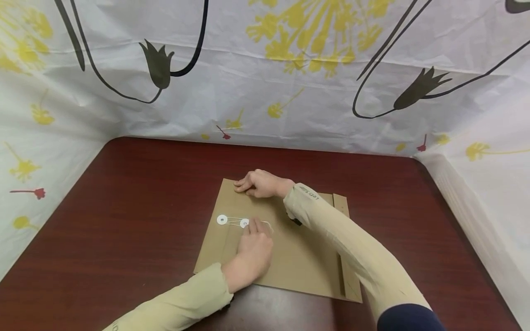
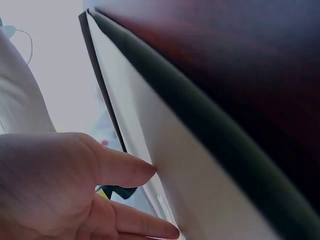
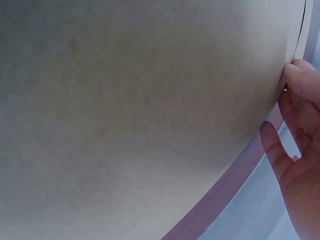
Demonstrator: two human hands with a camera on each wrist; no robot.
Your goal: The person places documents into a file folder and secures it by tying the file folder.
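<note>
A brown kraft document envelope (image 1: 300,257) lies flat on the table, with two white round buttons (image 1: 222,219) on its face. Thin white string runs between them, and its loose end curves out right of my left hand (image 1: 255,253). That hand's extended fingers touch the envelope beside the right-hand button (image 1: 244,223) and partly cover it. My right hand (image 1: 265,184) rests its fingertips on the envelope near the far left corner. In the right wrist view, the fingers (image 3: 295,150) touch the paper close to an edge. The thumb and fingers of the left hand (image 2: 65,185) are spread apart.
The envelope lies on a dark reddish-brown table (image 1: 103,230). A white cloth (image 1: 232,82) printed with yellow and dark plant shapes surrounds it at the back and sides. A folded strip (image 1: 349,276) runs along the envelope's right end, under my right forearm.
</note>
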